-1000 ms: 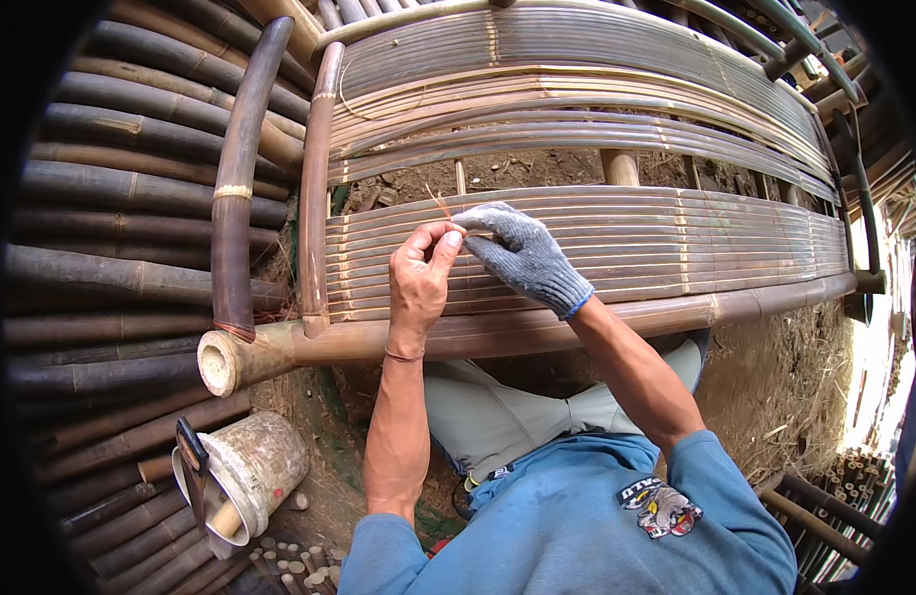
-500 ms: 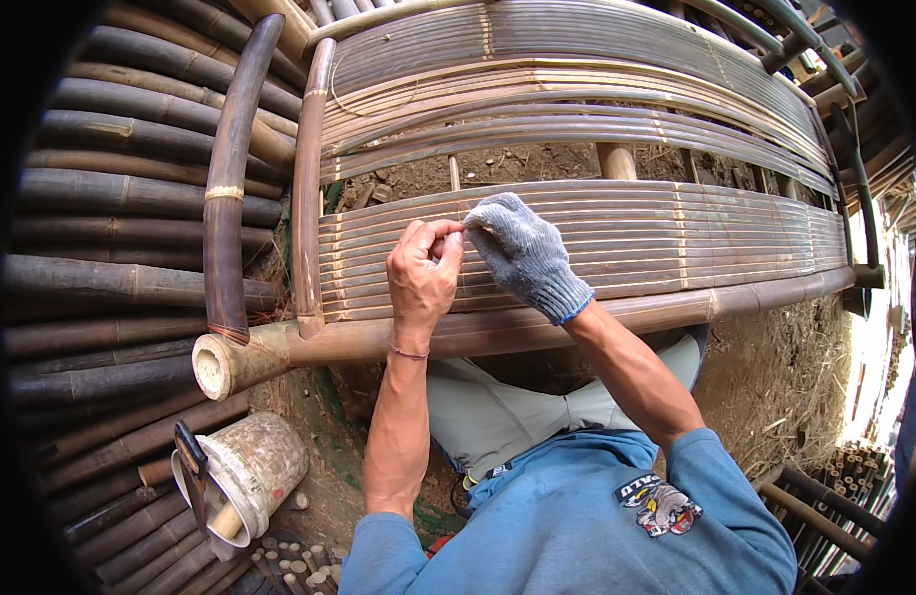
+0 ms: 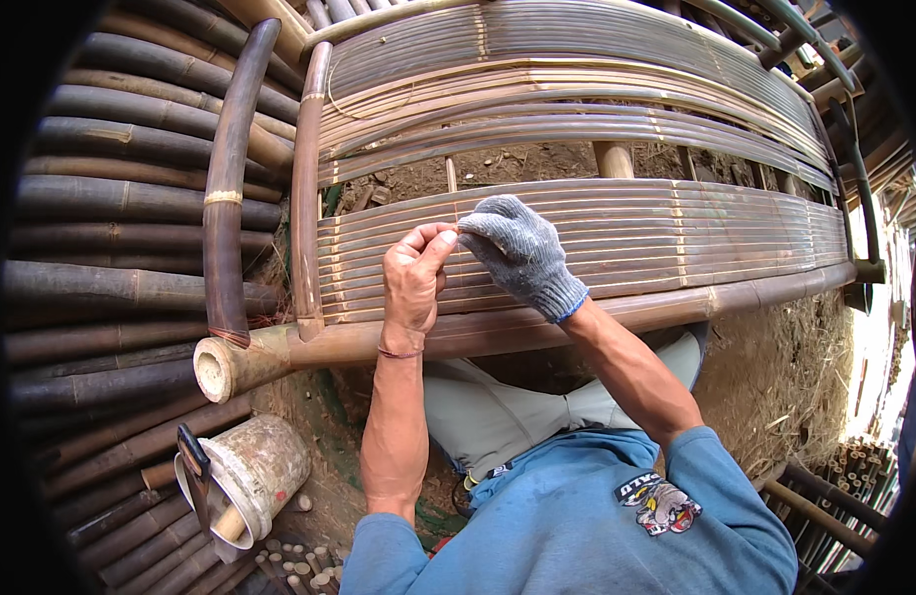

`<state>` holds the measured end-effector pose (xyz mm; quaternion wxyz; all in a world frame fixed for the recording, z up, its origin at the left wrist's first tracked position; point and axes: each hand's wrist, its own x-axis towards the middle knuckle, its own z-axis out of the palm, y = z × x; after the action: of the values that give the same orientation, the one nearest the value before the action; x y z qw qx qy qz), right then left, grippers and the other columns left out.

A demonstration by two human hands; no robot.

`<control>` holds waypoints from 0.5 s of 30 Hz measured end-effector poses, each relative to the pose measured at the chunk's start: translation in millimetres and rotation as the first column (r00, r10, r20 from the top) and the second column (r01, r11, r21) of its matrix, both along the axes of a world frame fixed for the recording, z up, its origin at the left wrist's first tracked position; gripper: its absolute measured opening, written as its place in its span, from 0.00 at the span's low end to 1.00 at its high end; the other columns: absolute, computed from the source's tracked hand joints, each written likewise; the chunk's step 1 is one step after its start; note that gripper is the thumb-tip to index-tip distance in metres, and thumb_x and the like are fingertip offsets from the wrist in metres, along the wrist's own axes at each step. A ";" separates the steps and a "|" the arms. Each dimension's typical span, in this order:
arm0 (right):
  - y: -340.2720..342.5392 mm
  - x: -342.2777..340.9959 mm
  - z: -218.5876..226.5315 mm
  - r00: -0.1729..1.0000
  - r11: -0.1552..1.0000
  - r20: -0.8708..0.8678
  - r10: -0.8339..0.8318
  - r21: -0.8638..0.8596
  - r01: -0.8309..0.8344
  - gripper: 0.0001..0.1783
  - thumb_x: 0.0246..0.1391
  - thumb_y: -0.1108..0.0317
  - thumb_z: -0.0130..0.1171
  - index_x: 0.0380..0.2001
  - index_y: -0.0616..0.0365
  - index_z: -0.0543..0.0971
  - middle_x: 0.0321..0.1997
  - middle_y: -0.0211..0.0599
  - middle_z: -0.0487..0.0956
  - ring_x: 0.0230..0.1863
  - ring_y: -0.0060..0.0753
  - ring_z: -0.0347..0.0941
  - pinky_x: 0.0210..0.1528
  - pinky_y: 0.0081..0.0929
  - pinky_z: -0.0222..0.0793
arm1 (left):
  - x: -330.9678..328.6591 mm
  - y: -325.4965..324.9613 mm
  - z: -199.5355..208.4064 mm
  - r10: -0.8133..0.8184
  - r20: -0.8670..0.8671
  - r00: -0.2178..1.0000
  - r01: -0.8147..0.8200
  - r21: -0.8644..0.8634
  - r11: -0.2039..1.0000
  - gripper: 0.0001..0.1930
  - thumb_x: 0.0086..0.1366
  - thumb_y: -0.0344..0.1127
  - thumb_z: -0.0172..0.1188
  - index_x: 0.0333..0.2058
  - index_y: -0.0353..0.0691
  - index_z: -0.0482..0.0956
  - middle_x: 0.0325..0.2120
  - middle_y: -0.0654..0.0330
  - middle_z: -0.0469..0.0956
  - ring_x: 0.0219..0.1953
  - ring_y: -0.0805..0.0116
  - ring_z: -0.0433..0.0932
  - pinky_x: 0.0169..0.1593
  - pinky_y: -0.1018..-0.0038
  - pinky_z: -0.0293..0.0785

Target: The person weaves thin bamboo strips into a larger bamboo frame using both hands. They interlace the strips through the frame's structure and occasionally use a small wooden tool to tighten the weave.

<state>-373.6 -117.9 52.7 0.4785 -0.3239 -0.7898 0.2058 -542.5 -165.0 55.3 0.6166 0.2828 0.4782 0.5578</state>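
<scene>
My bare left hand is closed in a pinch, thumb against forefinger, over the near band of bamboo slats. Its fingertips meet those of my right hand, which wears a grey knitted glove with a blue cuff edge. Between the two hands a thin reddish strand runs up across the slats, and both sets of fingertips close on it. How the gloved fingers grip it is partly hidden. The slats form the seat of a bamboo bench, bordered in front by a thick bamboo pole.
Looser slats lie farther back, with a gap showing soil. A curved bamboo armrest stands left, beside stacked dark poles. At lower left, a dirty white bucket holds a handsaw. More bamboo frames stand at right.
My left thumb has straightened and pushed toward the gloved fingertips. Both hands have shifted very slightly left; they stay together at the same spot over the slats.
</scene>
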 end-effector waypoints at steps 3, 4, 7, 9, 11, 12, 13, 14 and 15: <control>2.1 1.6 1.1 0.990 0.999 0.136 -0.037 -0.010 0.039 0.09 0.49 0.71 0.67 0.35 0.52 0.80 0.34 0.38 0.78 0.34 0.43 0.78 0.34 0.35 0.75 | -1.1 -1.5 2.4 0.078 -0.328 0.941 -0.059 0.069 0.996 0.08 0.66 0.33 0.65 0.37 0.32 0.83 0.23 0.74 0.74 0.19 0.86 0.63 0.22 0.83 0.59; 3.7 4.5 1.4 0.978 0.998 0.200 -0.061 -0.008 0.064 0.08 0.49 0.71 0.67 0.33 0.52 0.80 0.33 0.38 0.78 0.34 0.43 0.78 0.33 0.36 0.75 | -6.8 -2.6 -0.1 0.098 -0.489 0.867 -0.061 0.090 0.994 0.09 0.65 0.33 0.65 0.36 0.31 0.84 0.22 0.73 0.73 0.20 0.85 0.64 0.23 0.82 0.60; 16.9 15.0 -5.1 0.929 0.988 0.337 -0.153 0.029 0.153 0.05 0.46 0.71 0.64 0.26 0.54 0.77 0.28 0.37 0.75 0.29 0.45 0.75 0.29 0.38 0.71 | -18.7 -7.5 -9.6 0.022 -0.617 0.787 -0.011 0.022 1.000 0.11 0.64 0.36 0.66 0.33 0.31 0.84 0.18 0.75 0.70 0.21 0.85 0.61 0.23 0.81 0.57; 8.5 19.6 -7.2 0.937 0.988 0.321 -0.138 -0.018 0.152 0.05 0.46 0.69 0.63 0.24 0.53 0.76 0.27 0.38 0.73 0.29 0.46 0.75 0.29 0.41 0.71 | -14.5 -15.6 -8.7 -0.092 -0.419 0.903 0.058 -0.095 0.994 0.12 0.65 0.37 0.67 0.34 0.32 0.84 0.17 0.75 0.69 0.19 0.86 0.60 0.22 0.83 0.55; -0.8 23.1 -3.1 0.942 0.992 0.330 -0.066 -0.083 0.098 0.06 0.47 0.67 0.62 0.23 0.53 0.75 0.26 0.39 0.73 0.29 0.47 0.75 0.29 0.42 0.71 | -12.2 -17.6 1.8 -0.131 -0.002 0.991 0.129 -0.150 0.980 0.10 0.66 0.36 0.65 0.38 0.34 0.84 0.18 0.76 0.68 0.17 0.89 0.58 0.19 0.85 0.49; -6.9 24.2 5.8 0.940 0.991 0.342 0.005 -0.130 0.042 0.06 0.47 0.67 0.62 0.23 0.53 0.75 0.26 0.39 0.73 0.29 0.47 0.75 0.29 0.43 0.71 | -1.6 -16.7 1.3 -0.104 0.099 0.990 0.113 -0.092 0.989 0.09 0.67 0.35 0.64 0.38 0.34 0.84 0.18 0.76 0.68 0.17 0.89 0.57 0.19 0.85 0.48; -10.7 24.7 13.0 0.934 0.984 0.349 0.072 -0.177 -0.009 0.06 0.48 0.67 0.62 0.23 0.53 0.75 0.25 0.39 0.72 0.29 0.47 0.75 0.29 0.43 0.71 | 7.9 -14.7 1.5 -0.088 0.197 0.976 0.096 -0.033 0.995 0.08 0.68 0.34 0.63 0.39 0.35 0.84 0.19 0.77 0.68 0.16 0.90 0.57 0.18 0.86 0.47; -13.3 19.7 16.5 0.936 0.977 0.341 0.087 -0.213 -0.013 0.07 0.50 0.65 0.60 0.24 0.55 0.76 0.26 0.41 0.74 0.29 0.48 0.75 0.29 0.43 0.71 | 13.5 -14.4 0.7 -0.100 0.055 0.993 0.102 -0.029 0.994 0.07 0.68 0.31 0.60 0.40 0.35 0.84 0.21 0.73 0.71 0.18 0.85 0.62 0.20 0.83 0.56; -9.7 18.9 15.6 0.955 0.959 0.277 0.106 -0.282 -0.025 0.08 0.51 0.64 0.59 0.24 0.56 0.76 0.26 0.42 0.74 0.29 0.48 0.75 0.29 0.42 0.71 | 15.0 -9.8 -3.0 -0.055 -0.201 0.978 0.081 0.125 0.989 0.07 0.68 0.30 0.60 0.40 0.36 0.84 0.22 0.71 0.72 0.19 0.83 0.65 0.22 0.81 0.59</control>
<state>-354.7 -127.6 68.3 0.3008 -0.3874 -0.8253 0.2798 -527.5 -174.8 52.3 0.5648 0.3931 0.4887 0.5363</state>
